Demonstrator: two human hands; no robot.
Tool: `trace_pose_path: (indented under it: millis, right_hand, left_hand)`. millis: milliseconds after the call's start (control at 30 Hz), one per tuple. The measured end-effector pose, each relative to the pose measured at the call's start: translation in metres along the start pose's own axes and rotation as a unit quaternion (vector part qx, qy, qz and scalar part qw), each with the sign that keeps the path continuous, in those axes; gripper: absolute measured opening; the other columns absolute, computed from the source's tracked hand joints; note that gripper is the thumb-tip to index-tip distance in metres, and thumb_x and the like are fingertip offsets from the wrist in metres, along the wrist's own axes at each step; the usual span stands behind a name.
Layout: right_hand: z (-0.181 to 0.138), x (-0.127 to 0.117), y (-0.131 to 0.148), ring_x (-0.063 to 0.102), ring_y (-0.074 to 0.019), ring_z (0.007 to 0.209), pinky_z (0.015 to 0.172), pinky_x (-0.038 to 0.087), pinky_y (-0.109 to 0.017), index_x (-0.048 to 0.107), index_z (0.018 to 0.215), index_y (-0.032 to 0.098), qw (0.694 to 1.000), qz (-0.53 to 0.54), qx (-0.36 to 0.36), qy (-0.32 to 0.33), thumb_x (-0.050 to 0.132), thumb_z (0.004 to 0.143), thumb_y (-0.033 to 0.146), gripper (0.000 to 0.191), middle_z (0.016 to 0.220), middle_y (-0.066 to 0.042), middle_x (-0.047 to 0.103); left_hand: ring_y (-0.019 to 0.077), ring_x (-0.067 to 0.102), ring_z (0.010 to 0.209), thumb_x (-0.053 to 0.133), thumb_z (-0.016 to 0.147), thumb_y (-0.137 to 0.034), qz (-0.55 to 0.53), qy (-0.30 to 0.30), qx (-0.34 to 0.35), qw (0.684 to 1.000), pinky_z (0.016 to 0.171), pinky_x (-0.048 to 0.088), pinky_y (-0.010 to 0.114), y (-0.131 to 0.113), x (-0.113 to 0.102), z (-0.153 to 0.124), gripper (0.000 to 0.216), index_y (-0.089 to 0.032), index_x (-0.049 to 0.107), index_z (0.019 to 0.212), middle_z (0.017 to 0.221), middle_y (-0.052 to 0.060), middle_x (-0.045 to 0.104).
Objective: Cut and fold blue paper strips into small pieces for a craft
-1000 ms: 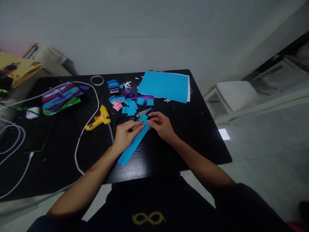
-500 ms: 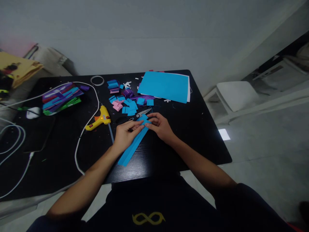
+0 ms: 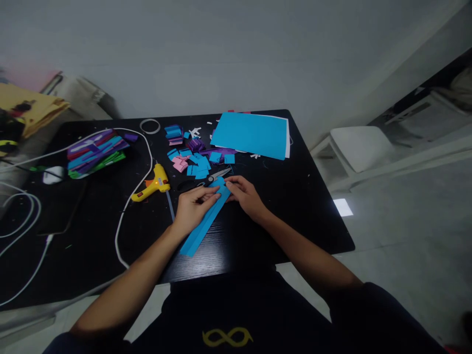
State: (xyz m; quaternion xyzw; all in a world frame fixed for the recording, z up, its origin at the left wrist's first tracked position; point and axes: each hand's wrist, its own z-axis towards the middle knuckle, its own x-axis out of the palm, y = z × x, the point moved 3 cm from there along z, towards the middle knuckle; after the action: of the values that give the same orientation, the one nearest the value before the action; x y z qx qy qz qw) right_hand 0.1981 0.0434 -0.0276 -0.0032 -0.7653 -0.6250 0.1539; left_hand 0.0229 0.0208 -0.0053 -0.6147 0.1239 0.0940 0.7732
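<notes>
Paper strip (image 3: 205,225) over the table (image 3: 265,241) — its long axis runs seven to one o'clock. The left hand (image 3: 193,206), overlapping it, lies nearer; right hand (image 3: 246,197) at three o'clock — both pinch the one-o'clock end.

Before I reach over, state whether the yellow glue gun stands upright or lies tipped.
Tipped: the glue gun lies on its side, handle flat along the black table.
</notes>
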Motion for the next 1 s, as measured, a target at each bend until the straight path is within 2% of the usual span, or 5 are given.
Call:
trace_pose_path:
  millis: [133, 267, 367, 600, 1000]
  right_hand:
    - [0.002, 0.002, -0.004, 0.066, -0.0140, 0.069, 0.069, 0.059, -0.030, 0.069, 0.086, 0.018, 0.998, -0.025, 0.012, 0.049, 0.083, 0.073, 0.049, 0.037, 0.079, 0.000, 0.069]
    - [0.002, 0.001, -0.003, 0.066, -0.0135, 0.067, 0.070, 0.058, -0.029, 0.069, 0.083, 0.017, 0.997, -0.043, -0.007, 0.069, 0.079, 0.077, 0.048, 0.033, 0.077, 0.000, 0.069]
    - [0.001, 0.000, -0.003, 0.065, -0.0143, 0.066, 0.069, 0.056, -0.030, 0.068, 0.083, 0.017, 0.995, -0.063, -0.021, 0.077, 0.077, 0.079, 0.047, 0.031, 0.074, 0.000, 0.069]
    - [-0.003, 0.004, 0.000, 0.064, -0.0139, 0.067, 0.069, 0.052, -0.028, 0.068, 0.081, 0.016, 0.986, -0.110, -0.008, 0.122, 0.072, 0.082, 0.039, 0.023, 0.070, 0.000, 0.068]
    - [-0.008, 0.006, 0.009, 0.062, -0.0142, 0.068, 0.063, 0.048, -0.025, 0.069, 0.076, 0.016, 0.991, -0.107, 0.035, 0.079, 0.074, 0.076, 0.038, 0.022, 0.073, 0.000, 0.070]
  left_hand:
    - [0.0133, 0.065, 0.066, 0.079, 0.083, -0.032, 0.007, 0.000, 0.004, 1.000, 0.065, 0.052, 0.025, 0.005, 0.000, 0.000, 0.024, -0.019, 0.081, 0.102, 0.079, 0.003, 0.075]
    - [0.0127, 0.065, 0.066, 0.078, 0.083, -0.034, -0.008, 0.008, -0.017, 1.000, 0.067, 0.052, 0.025, 0.006, 0.001, -0.001, 0.027, -0.017, 0.080, 0.104, 0.079, 0.003, 0.075]
    - [0.0115, 0.061, 0.060, 0.076, 0.084, -0.036, -0.045, 0.020, -0.056, 0.997, 0.061, 0.050, 0.023, 0.004, 0.002, 0.000, 0.028, -0.016, 0.076, 0.104, 0.070, -0.001, 0.069]
    - [0.0106, 0.057, 0.053, 0.069, 0.087, -0.036, -0.067, 0.091, -0.110, 0.987, 0.053, 0.045, 0.021, 0.000, 0.001, 0.006, 0.022, -0.016, 0.068, 0.080, 0.060, -0.003, 0.064]
    - [0.0079, 0.052, 0.047, 0.070, 0.081, -0.034, -0.109, 0.148, -0.147, 0.972, 0.049, 0.042, 0.020, 0.002, 0.001, 0.009, 0.021, -0.016, 0.061, 0.073, 0.059, -0.003, 0.060]
